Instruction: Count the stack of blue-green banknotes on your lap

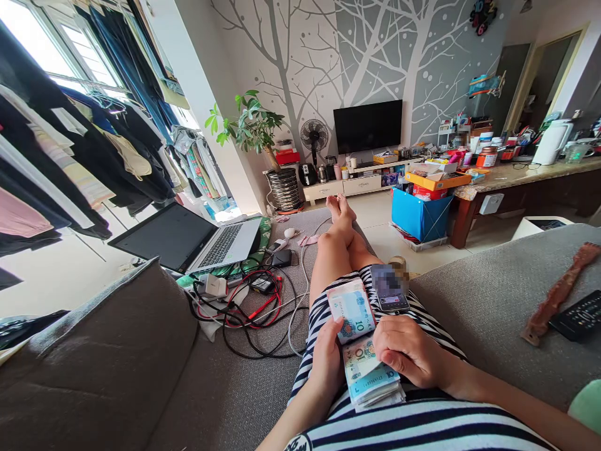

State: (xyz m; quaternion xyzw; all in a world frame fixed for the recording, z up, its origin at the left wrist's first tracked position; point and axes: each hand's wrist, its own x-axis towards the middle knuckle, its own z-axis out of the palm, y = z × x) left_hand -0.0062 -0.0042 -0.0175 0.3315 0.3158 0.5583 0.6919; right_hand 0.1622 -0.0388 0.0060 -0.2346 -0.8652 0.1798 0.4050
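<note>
Upper banknotes [350,307] were pinched by the left hand [327,352], at eleven o'clock from a lower stack [370,378] on striped clothing [434,322]. The right hand [412,351] was curled at the stack's two o'clock; whether a note was pinched could not be told.

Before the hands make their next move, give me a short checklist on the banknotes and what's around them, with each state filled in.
1. Left hand has its thumb on the upper banknotes: ok.
2. Right hand is at the lower banknotes: ok; whether it pinches a single note: cannot tell.
3. Lower banknotes squared into an even stack: not ok, their edges are staggered.
4. Phone lies on the lap, not covering the banknotes: ok; whether the right hand touches it: cannot tell.
5. Cables lie apart from both hands: ok.
6. Number of notes: cannot tell, they overlap.
</note>
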